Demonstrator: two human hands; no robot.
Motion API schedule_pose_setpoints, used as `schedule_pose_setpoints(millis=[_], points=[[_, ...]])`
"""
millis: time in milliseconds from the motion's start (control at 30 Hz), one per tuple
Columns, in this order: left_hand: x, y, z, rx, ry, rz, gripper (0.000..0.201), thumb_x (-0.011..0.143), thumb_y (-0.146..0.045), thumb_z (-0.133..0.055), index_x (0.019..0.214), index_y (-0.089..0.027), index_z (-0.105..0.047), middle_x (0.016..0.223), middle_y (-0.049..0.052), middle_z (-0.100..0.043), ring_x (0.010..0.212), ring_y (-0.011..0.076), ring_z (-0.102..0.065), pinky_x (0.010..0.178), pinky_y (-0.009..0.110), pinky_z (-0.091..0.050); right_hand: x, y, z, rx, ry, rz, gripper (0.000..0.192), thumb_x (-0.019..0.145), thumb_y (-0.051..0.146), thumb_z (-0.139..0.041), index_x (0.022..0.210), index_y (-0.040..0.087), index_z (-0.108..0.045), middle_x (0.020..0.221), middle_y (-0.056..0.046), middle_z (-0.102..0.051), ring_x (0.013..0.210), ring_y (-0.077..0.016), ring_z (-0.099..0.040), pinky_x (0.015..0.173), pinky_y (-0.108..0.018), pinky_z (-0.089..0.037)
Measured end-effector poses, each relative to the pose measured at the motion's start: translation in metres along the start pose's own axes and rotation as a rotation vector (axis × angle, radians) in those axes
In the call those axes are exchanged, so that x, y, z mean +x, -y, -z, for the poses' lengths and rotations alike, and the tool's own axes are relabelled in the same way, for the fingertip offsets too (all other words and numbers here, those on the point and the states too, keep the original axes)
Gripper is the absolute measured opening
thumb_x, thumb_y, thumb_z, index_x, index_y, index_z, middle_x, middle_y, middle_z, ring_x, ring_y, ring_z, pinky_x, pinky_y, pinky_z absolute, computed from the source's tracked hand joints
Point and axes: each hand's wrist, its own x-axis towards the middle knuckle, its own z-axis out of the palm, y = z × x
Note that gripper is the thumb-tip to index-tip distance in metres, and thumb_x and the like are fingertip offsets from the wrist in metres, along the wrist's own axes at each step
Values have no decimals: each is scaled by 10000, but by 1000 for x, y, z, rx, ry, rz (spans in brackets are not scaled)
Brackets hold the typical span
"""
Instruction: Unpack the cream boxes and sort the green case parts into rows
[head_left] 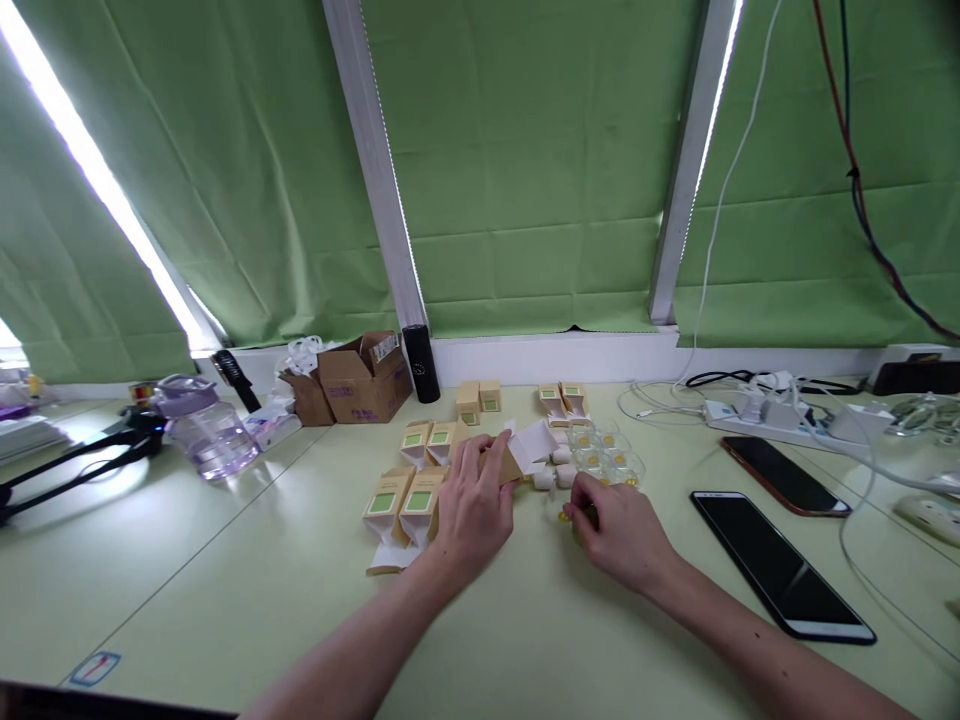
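Observation:
My left hand [476,495] is closed on a small brown cardboard box [512,466] whose white inner flaps stand open toward the right. My right hand [619,525] pinches a small clear piece with a yellow spot [562,516]; fingers hide part of it. Between and beyond the hands lie several white cylindrical pieces [555,478]. Just behind the right hand is a cluster of clear round pieces with yellow centres [600,455]. Left of my left hand, several cardboard boxes with green labels [386,503] have flaps folded open.
Further back are more small boxes [478,400] and an opened pair [562,402]. A large carton [367,380], black cylinder [421,365] and purple-lidded bottle [210,430] stand back left. Two phones [780,565], a power strip [787,425] and loose cables lie on the right.

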Motion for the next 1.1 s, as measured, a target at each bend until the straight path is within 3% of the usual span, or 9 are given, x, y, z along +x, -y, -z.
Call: schedule_pose_setpoints(millis=[200,367,533,633,733,900,1100], points=[[-3,-6,-1,-73,-8,21,681,899,-171,-616,1533,-248,-378,1283,133,-559,1188,298,-557,878,409,-557,-5,4,-4,-95,56,85,99,864,191,-602,804,244,-545,662,-11,-691,584,-214,-622,566,-299,-248],[-3,-6,-2,-110,18,65,651,899,-179,-621,1509,-257,-408,1271,121,-562,1178,295,-564,887,414,-555,-7,8,4,-17,66,118,81,846,187,-593,830,247,-541,677,-5,-687,598,-214,-623,588,-302,-301],[-2,-4,-3,-178,8,127,627,914,-185,-622,1503,-253,-416,1279,121,-556,1199,295,-559,933,441,-545,-1,5,10,403,-6,63,139,957,307,-553,836,244,-525,761,-10,-680,599,-169,-568,594,-293,-394],[-2,-3,-5,-244,-13,155,621,940,-193,-596,1523,-269,-395,1278,116,-553,1204,290,-562,957,456,-541,5,-1,5,741,-51,-31,240,1004,455,-534,898,240,-552,988,-52,-699,713,-168,-617,665,-300,-489],[-1,-2,-8,-315,-34,189,589,961,-209,-576,1521,-274,-404,1309,114,-544,1231,282,-556,1003,470,-526,10,-5,-3,902,-38,-79,291,992,523,-558,933,239,-577,1013,-56,-694,808,-186,-650,757,-327,-528],[0,1,-13,-511,-73,245,515,985,-253,-560,1488,-262,-450,1347,117,-551,1251,268,-562,1057,461,-499,12,-7,-11,858,-56,-83,298,969,520,-594,897,233,-622,1039,-63,-730,982,-228,-667,892,-363,-504],[0,1,-14,-711,-46,365,467,998,-321,-552,1455,-261,-481,1423,131,-557,1292,285,-549,899,382,-566,11,-7,-15,757,-56,-74,268,984,475,-562,891,237,-642,1059,-58,-747,1004,-236,-662,906,-369,-481]])
